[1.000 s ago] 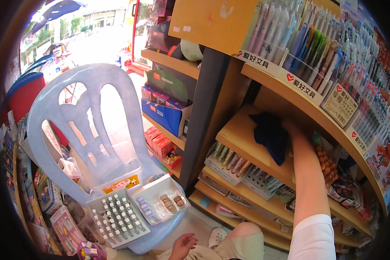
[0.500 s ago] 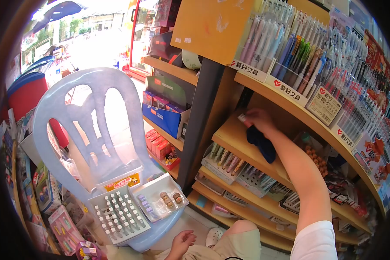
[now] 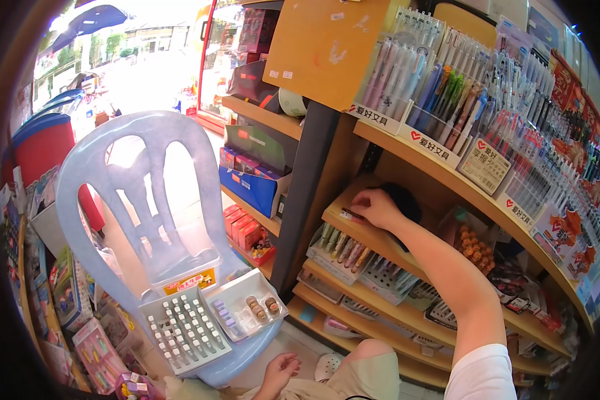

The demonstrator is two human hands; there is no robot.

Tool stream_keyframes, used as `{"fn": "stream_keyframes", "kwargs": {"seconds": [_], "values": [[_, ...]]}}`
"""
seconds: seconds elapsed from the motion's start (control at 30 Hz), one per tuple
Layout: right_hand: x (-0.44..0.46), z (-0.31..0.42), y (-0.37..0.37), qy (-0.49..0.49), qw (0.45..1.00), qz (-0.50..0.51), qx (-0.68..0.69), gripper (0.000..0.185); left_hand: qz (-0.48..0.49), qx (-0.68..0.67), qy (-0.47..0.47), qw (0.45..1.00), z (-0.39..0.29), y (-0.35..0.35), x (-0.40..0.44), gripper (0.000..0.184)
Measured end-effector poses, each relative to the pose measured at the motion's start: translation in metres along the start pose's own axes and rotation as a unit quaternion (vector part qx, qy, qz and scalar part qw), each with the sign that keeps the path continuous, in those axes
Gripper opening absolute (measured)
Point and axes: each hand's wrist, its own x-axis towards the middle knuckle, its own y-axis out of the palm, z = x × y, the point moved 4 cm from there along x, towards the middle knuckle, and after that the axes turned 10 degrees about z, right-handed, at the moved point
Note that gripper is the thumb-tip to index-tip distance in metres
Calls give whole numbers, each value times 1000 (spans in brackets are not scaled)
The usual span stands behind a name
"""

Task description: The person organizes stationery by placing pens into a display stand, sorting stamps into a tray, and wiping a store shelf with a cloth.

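Note:
My right hand (image 3: 378,208) reaches to the front edge of the upper open shelf (image 3: 343,200). Its fingers are pinched together at a small dark strip-like piece (image 3: 352,215) with pale marks, too small to name. Just behind that hand a dark cloth (image 3: 405,197) lies bunched on the shelf, partly hidden by the wrist. My left hand (image 3: 281,370) rests low over my lap, fingers loosely curled and apart, with nothing in them. In front of me on a pale blue plastic chair (image 3: 140,143) are a grey tray (image 3: 180,360) of white-capped small bottles and a white box (image 3: 250,273) with purple and brown pieces.
Pens stand in clear racks (image 3: 440,100) above the shelf. Below it are pen boxes (image 3: 343,250) on lower shelves. A clear tub (image 3: 187,267) with an orange label stands behind the trays on the chair. An orange beaded bunch (image 3: 475,247) lies beside my right forearm.
My right hand has moved down and left to the shelf's front edge. The dark cloth that hung under it is now bunched behind it. My left hand has stayed put.

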Motion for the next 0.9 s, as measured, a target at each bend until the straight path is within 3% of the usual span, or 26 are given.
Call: {"fn": "stream_keyframes", "kwargs": {"seconds": [0.1, 0.2, 0.3, 0.4, 0.5, 0.6, 0.7, 0.8, 0.9], "values": [[6, -32, -25, 26, 989, -133, -66, 22, -6, -7, -5, 1000, 2, 0, 0, 29], [-4, -61, -50, 90, 972, -174, -127, 23, -6, -9, 0, 1000, 2, -1, 0, 29], [-16, -86, -43, 90, 967, -159, -177, 29, -1, 7, -6, 1000, -1, 1, 0, 28], [-21, -83, -43, 182, 958, -47, -216, 32, -2, 10, -6, 1000, -1, 1, -1, 27], [-17, -95, -42, 177, 958, -38, -221, 30, -1, 16, -4, 1000, 3, 0, 0, 27], [-22, -96, -57, 230, 950, -191, -87, 26, -7, 18, -3, 1000, 0, -2, 0, 27], [-42, -91, -82, 117, 896, -421, -74, 29, -5, 13, 4, 1000, 2, -4, 1, 26], [-80, -44, -95, 124, 876, -465, -23, 34, 5, 4, 19, 1000, 6, -5, 6, 26], [-125, -5, -87, 126, 865, -443, 198, 34, 6, -5, 37, 999, 6, -3, 5, 26]]}}
